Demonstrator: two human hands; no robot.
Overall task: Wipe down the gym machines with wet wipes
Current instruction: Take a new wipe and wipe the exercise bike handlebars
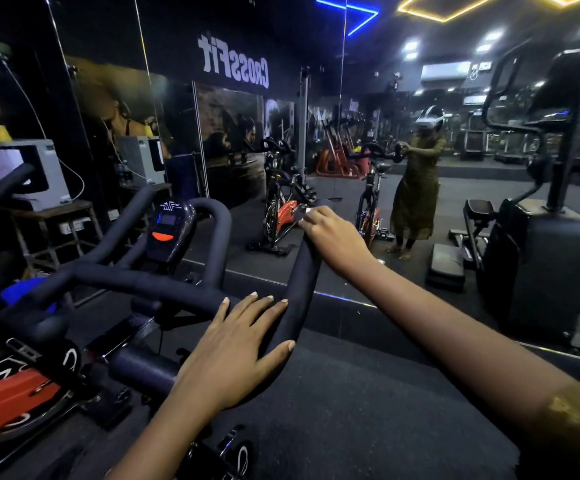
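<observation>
1. Console (pixel 168 225) comes first on the left. It sits at the middle of the handlebar (pixel 150 285), well apart from both hands. I judge it needs only a light pass, so that no moisture gets into the display.
2. The left grip (pixel 236 344) lies flat on the bend of the handlebar with its fingers straight and its thumb spread to the side, holding nothing. It works well as a brace, and firm downward pressure there should steady the bike.
3. The right horn (pixel 304 271) of the handlebar rises from beside the left grip to the far tip. A good wipe would likely run its whole length and wrap round the underside, where sweat gathers.
4. The right grip (pixel 333 233) has its fingers curled over the tip of the horn. They pinch a small pale scrap that I take to be the wet wipe (pixel 308 210), most of which is hidden under the fingers. Spreading the wipe wider would probably cover more foam with each stroke.
5. The mirror (pixel 454 209) beyond shows the far side of the tip, which is handy for checking missed spots.
</observation>
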